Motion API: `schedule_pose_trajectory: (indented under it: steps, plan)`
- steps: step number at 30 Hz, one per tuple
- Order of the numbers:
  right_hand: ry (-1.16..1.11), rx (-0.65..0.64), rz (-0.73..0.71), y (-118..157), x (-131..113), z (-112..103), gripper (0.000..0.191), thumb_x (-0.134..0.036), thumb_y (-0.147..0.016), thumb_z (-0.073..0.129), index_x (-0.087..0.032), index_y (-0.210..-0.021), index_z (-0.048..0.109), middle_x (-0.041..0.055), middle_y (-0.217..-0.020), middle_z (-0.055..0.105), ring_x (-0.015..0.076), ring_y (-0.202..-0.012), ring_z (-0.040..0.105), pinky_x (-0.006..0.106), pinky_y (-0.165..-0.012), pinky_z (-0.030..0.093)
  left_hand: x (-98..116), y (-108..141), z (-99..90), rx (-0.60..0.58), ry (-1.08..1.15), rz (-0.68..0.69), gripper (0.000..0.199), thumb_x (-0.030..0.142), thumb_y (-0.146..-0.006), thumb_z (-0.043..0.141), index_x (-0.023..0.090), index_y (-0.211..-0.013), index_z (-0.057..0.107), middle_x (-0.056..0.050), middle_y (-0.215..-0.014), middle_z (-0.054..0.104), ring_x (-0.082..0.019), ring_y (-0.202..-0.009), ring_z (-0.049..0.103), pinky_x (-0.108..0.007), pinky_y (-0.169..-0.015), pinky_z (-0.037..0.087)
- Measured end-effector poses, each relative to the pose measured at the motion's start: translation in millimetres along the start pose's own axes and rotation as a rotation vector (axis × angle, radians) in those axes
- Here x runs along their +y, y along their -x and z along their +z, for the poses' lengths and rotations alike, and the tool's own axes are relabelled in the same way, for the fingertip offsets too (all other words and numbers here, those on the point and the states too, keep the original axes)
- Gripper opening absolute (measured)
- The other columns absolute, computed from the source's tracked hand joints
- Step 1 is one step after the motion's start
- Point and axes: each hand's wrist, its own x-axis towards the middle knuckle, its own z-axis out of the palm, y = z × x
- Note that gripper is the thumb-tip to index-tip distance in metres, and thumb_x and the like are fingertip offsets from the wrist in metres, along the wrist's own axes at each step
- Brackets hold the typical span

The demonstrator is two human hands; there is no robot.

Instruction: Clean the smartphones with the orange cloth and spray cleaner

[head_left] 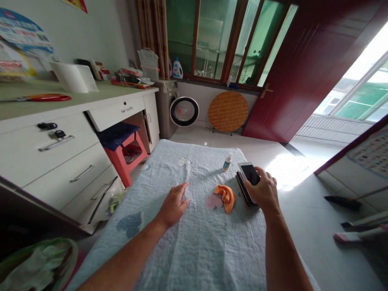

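Observation:
My right hand grips a smartphone with a white edge and dark screen, thumb on one side and fingers on the other. Under it lies a stack of dark, flat devices, probably more phones; whether the gripped one still touches them I cannot tell. My left hand rests on the bed cover with fingers stretched out, holding nothing. Between the hands lies a crumpled orange cloth. Beyond the cloth a small spray bottle stands upright.
A pale blue quilted cover spreads under everything. At left stands a white desk with a red stool beneath. A washing machine with its door open, a round wooden tabletop and a dark red door are farther back.

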Motion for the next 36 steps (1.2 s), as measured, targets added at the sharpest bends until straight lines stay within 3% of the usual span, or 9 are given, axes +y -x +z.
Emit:
schedule_pose_trajectory:
  steps: [6, 14, 27, 31, 36]
  plan:
    - [0.092, -0.082, 0.033, -5.3, 32.3, -0.9, 0.059, -0.043, -0.069, 0.056, -0.016, -0.121, 0.056, 0.0132, -0.104, 0.063, 0.0273, -0.096, 0.056, 0.039, -0.088, 0.039, 1.5, -0.7, -0.9, -0.023, -0.028, 0.01, 0.051, 0.017, -0.077, 0.053, 0.013, -0.128, 0.05, -0.013, -0.12, 0.061, -0.026, -0.11, 0.057, -0.043, -0.095, 0.048]
    - [0.125, -0.12, 0.072, 2.4, 33.0, 17.2, 0.058, -0.044, -0.071, 0.057, -0.014, -0.121, 0.056, 0.0135, -0.104, 0.066, 0.027, -0.097, 0.058, 0.037, -0.087, 0.039, 5.8, -0.2, -3.2, -0.062, -0.069, 0.022, 0.044, 0.017, -0.078, 0.054, 0.017, -0.122, 0.055, -0.01, -0.122, 0.061, -0.025, -0.113, 0.054, -0.042, -0.101, 0.043]
    - [0.154, -0.143, 0.066, 5.3, 36.4, 24.7, 0.062, -0.049, -0.073, 0.059, -0.013, -0.123, 0.055, 0.0153, -0.105, 0.064, 0.0288, -0.098, 0.057, 0.039, -0.088, 0.039, 15.8, -0.4, -5.3, -0.141, -0.188, 0.067, 0.035, 0.014, -0.081, 0.055, 0.019, -0.116, 0.061, -0.007, -0.123, 0.06, -0.024, -0.109, 0.052, -0.04, -0.099, 0.041]
    - [0.025, -0.149, 0.102, 5.4, 40.3, 20.9, 0.068, -0.057, -0.072, 0.058, -0.013, -0.123, 0.056, 0.0166, -0.11, 0.063, 0.0306, -0.102, 0.056, 0.042, -0.088, 0.04, 17.7, 1.8, -3.9, -0.183, -0.259, 0.062, 0.034, 0.016, -0.083, 0.053, 0.02, -0.116, 0.061, -0.008, -0.126, 0.058, -0.026, -0.109, 0.052, -0.042, -0.097, 0.041]
    - [-0.413, -0.076, 0.327, 1.5, 61.4, 14.8, 0.064, -0.064, -0.073, 0.053, -0.016, -0.114, 0.061, 0.0132, -0.109, 0.065, 0.0258, -0.093, 0.061, 0.036, -0.078, 0.046, 35.9, 3.4, -3.2, -0.262, -0.291, 0.051, 0.037, 0.018, -0.08, 0.056, 0.022, -0.117, 0.06, -0.011, -0.128, 0.057, -0.03, -0.115, 0.052, -0.044, -0.098, 0.041]
